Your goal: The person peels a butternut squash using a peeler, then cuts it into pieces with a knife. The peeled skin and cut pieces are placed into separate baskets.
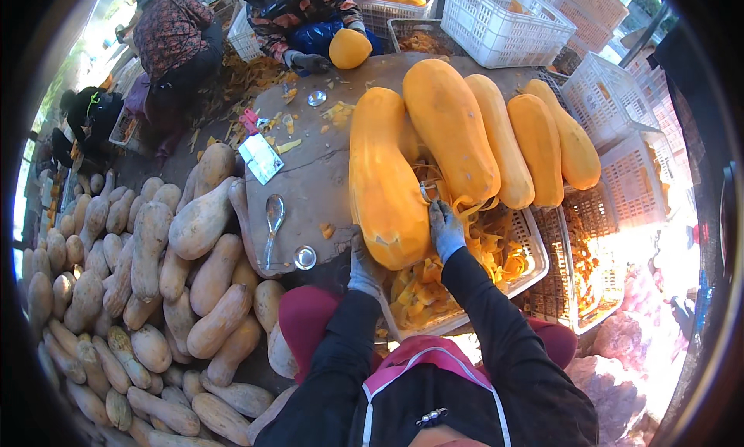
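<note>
A large peeled orange squash [384, 187] stands tilted over a white crate, its thick end toward me. My left hand [364, 267], in a grey glove, is pressed against its lower left side, fingers partly hidden. My right hand [446, 232], gloved too, is closed on a small metal peeler [430, 190] at the squash's right side. Orange peel strips hang beside the peeler. More peelings [422, 296] fill the white crate [536, 249] below. Several peeled squashes [449, 129] lie in a row just right of the one I hold.
Unpeeled tan squashes [209, 230] are heaped at the left. A metal spoon [274, 218], a small round metal lid [305, 257] and a printed card [261, 159] lie on the grey slab [310, 183]. Across it, a co-worker's gloved hand [308, 62] is beside a peeled squash [349, 49]. White crates [504, 25] stand behind.
</note>
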Demonstrator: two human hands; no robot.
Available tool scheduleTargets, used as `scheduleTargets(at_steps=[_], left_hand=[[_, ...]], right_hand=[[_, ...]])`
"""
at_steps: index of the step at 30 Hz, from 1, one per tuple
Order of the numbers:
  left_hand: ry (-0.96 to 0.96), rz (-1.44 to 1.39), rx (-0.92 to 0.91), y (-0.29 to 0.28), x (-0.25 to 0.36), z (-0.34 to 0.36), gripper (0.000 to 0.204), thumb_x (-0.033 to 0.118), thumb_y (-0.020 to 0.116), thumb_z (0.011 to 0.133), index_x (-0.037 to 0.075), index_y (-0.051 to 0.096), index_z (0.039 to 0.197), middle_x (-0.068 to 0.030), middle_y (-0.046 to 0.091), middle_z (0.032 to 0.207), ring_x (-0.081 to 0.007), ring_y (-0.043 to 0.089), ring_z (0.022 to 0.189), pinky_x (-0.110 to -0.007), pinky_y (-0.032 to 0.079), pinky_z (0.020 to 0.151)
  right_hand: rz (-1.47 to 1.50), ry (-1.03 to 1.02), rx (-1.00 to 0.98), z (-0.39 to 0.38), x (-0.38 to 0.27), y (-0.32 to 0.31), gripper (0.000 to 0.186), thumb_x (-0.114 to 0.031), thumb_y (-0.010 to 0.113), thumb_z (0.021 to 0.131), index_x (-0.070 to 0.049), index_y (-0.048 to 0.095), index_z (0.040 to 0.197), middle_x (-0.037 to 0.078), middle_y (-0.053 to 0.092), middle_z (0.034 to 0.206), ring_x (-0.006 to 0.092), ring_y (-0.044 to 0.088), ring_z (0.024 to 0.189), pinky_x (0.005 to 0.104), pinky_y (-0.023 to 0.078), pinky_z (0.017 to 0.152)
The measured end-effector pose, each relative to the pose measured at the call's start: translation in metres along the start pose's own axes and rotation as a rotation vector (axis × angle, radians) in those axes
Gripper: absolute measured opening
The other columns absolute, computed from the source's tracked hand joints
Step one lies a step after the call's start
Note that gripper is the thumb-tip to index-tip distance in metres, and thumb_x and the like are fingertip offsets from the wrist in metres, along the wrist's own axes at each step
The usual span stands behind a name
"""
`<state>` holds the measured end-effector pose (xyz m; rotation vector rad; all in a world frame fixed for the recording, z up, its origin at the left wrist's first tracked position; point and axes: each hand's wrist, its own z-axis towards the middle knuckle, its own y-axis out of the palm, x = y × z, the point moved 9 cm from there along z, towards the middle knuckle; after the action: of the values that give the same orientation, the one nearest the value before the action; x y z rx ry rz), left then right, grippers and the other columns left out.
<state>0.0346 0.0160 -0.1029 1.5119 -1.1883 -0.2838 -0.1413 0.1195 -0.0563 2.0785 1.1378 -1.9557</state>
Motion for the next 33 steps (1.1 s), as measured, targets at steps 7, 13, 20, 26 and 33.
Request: scheduleTargets(at_steps=[7,13,20,26,33], left_hand=[[0.229,0.289,0.137,-0.03,0.047,-0.008,0.07,0.033,0.074,0.095,0.008,0.041,0.151,-0.0096,0.057,0.14,-0.026,0.057,0.126,-0.041,0.05,0.104],[0.279,0.913,0.171,0.05,0.069,-0.017,0.086,0.007,0.089,0.076,0.001,0.038,0.145,-0.0158,0.059,0.132,-0.0246,0.063,0.114,-0.035,0.056,0.093],[0.416,0.986,0.272,0.04,0.066,-0.031,0.096,0.016,0.096,0.067,-0.002,0.039,0.142,-0.0171,0.059,0.13,-0.0273,0.063,0.114,-0.039,0.056,0.094],[0.41,1.223,0.374,0.04,0.053,-0.028,0.091,0.008,0.096,0.066,-0.003,0.043,0.138,-0.0158,0.062,0.125,-0.0245,0.065,0.109,-0.036,0.057,0.089],[0.407,1.179,0.372,0.048,0.046,-0.033,0.123,0.036,0.101,0.057,-0.007,0.032,0.149,-0.0264,0.047,0.139,-0.0371,0.051,0.128,-0.047,0.045,0.107]], right_hand=[[0.802,0.135,-0.035,-0.006,0.083,0.067,0.048,-0.032,0.053,0.107,0.001,0.05,0.141,0.016,0.066,0.126,0.0263,0.064,0.111,0.0343,0.051,0.096],[1.155,0.347,-0.236,-0.008,0.151,0.115,0.043,-0.031,0.035,0.111,-0.004,0.054,0.138,0.013,0.063,0.136,0.0295,0.061,0.119,0.0389,0.05,0.098],[-0.236,-0.141,0.069,0.002,-0.005,0.006,0.05,-0.045,0.046,0.104,0.0,0.062,0.12,0.028,0.065,0.114,0.0442,0.061,0.112,0.0517,0.048,0.095],[-0.553,-0.329,-0.139,0.132,-0.154,0.029,0.049,-0.039,0.035,0.104,-0.001,0.065,0.111,0.027,0.069,0.113,0.0445,0.065,0.109,0.0545,0.049,0.095],[-0.635,-0.398,-0.408,0.054,-0.141,0.018,0.049,-0.037,0.043,0.104,0.005,0.058,0.124,0.032,0.068,0.102,0.05,0.064,0.099,0.054,0.051,0.087]])
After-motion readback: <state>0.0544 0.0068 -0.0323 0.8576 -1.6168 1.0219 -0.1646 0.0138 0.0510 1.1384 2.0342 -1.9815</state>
